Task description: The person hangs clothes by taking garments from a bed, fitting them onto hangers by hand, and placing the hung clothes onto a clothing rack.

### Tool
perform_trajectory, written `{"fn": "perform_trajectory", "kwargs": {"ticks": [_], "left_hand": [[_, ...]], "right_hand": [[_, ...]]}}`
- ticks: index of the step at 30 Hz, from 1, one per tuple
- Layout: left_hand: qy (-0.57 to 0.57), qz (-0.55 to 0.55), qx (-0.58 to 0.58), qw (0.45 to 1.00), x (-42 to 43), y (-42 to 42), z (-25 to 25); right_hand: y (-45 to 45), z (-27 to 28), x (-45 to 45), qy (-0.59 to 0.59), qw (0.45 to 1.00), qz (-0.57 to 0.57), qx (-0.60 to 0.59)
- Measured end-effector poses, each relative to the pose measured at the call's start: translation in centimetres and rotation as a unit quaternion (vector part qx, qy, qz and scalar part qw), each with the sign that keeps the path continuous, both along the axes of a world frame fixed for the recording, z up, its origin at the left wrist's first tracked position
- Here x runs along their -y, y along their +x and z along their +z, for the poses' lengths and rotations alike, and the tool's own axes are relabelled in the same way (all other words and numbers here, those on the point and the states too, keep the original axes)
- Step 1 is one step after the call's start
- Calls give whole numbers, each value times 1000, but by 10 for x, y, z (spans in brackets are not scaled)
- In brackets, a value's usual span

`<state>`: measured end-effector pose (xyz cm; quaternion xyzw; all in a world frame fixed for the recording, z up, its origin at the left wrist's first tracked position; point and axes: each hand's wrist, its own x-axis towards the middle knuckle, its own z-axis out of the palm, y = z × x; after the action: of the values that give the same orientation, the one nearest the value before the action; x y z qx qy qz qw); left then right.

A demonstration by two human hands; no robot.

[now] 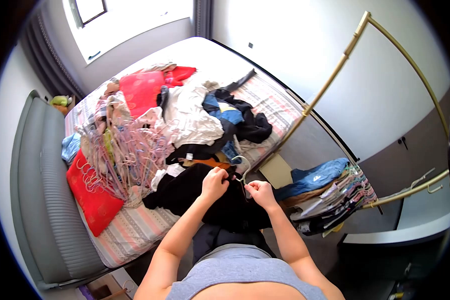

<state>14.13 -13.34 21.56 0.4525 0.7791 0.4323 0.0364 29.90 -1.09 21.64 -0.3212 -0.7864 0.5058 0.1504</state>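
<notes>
The black garment hangs in front of the person at the bed's near edge, part of it lying on the bed. The left hand has its grip closed on the cloth near the top. The right hand has its grip closed on the pale hanger, just below the curved hook.

A small white label shows on dark clothing beyond the black garment; its writing is too small to read. The blue garment on the rack bears a small pale mark, also unreadable. No brand can be made out.

On the bed, a heap of loose hangers lies beside a white garment. One red cushion lies behind the heap, another red cushion near the headboard.
</notes>
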Motion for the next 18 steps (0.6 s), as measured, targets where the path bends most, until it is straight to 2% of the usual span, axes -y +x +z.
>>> {"fn": "perform_trajectory", "kwargs": {"ticks": [1, 2, 4, 5, 7, 8, 9, 11, 12, 13, 15, 17, 18], "left_hand": [[-5, 3, 53, 999, -13, 4, -8], [59, 36, 11, 998, -28, 3, -17], [86, 94, -15, 992, -56, 1, -3], [91, 111, -16, 989, -69, 4, 5], [154, 64, -39, 985, -98, 32, 14], [167, 33, -21, 985, -111, 52, 19], [180, 3, -3, 984, -122, 76, 21], [195, -80, 14, 978, -140, 120, 18], [179, -126, 1, 976, -148, 139, 15], [164, -172, -14, 971, -155, 157, 11], [142, -169, 24, 975, -171, 179, -2], [98, -164, 80, 978, -180, 191, 1], [118, -173, 70, 975, -186, 194, 3]], "right_hand": [[17, 2, -14, 9, 1000, -7, 13], [35, 8, -28, 45, 997, 14, 66], [69, 31, -48, 115, 973, 35, 196], [81, 38, -52, 114, 972, 10, 205], [104, 46, -64, 113, 968, -39, 223], [119, 25, -76, 271, 961, -27, 53], [126, 20, -83, 275, 959, -51, -40], [141, 9, -94, 176, 982, -57, -38], [145, 21, -95, 42, 997, -46, 41], [149, 4, -102, 97, 995, -15, -27], [165, -8, -113, 181, 983, -39, -18], [178, -6, -119, 140, 983, -101, -65], [188, -1, -120, 117, 981, -131, -85]]}}
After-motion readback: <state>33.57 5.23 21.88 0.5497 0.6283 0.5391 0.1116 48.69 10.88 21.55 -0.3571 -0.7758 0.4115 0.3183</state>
